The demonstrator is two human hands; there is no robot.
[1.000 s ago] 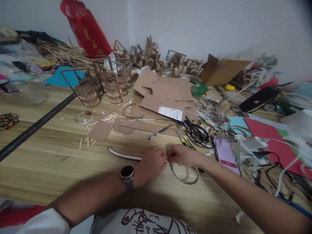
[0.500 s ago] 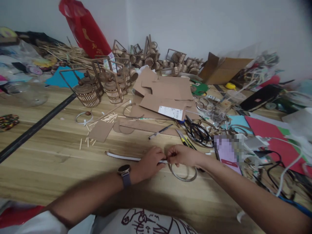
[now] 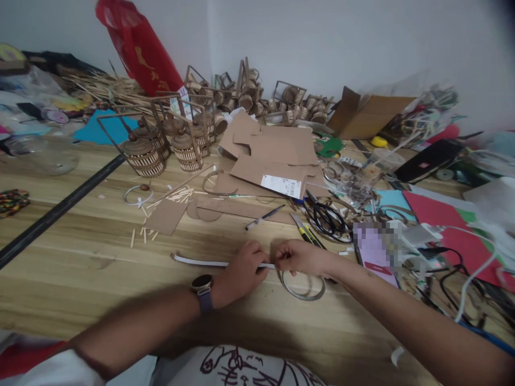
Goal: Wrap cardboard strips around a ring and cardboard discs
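Observation:
A narrow, white-faced strip [image 3: 203,262] lies across the wooden table in front of me, its brown end to the left. My left hand [image 3: 242,271], with a watch on the wrist, is closed over the strip, thumb and fingers at its edges. Just to the right, my right hand [image 3: 295,257] pinches the strip's right part between thumb and fingers. A short white stretch shows between the two hands. Under and below my right hand rests a thin, greyish ring [image 3: 303,296]; whether it joins the strip is hidden.
Beyond the hands lie a pen [image 3: 265,217], a yellow utility knife [image 3: 306,230], black scissors [image 3: 328,217] and cardboard pieces [image 3: 281,147]. Small lidded bamboo baskets [image 3: 145,155] stand at the back left. A phone [image 3: 374,249] and cables [image 3: 469,284] lie to the right.
My left hand has slid slightly left along the strip, widening the space between the hands. My right hand stays nearly where it was, still pinching.

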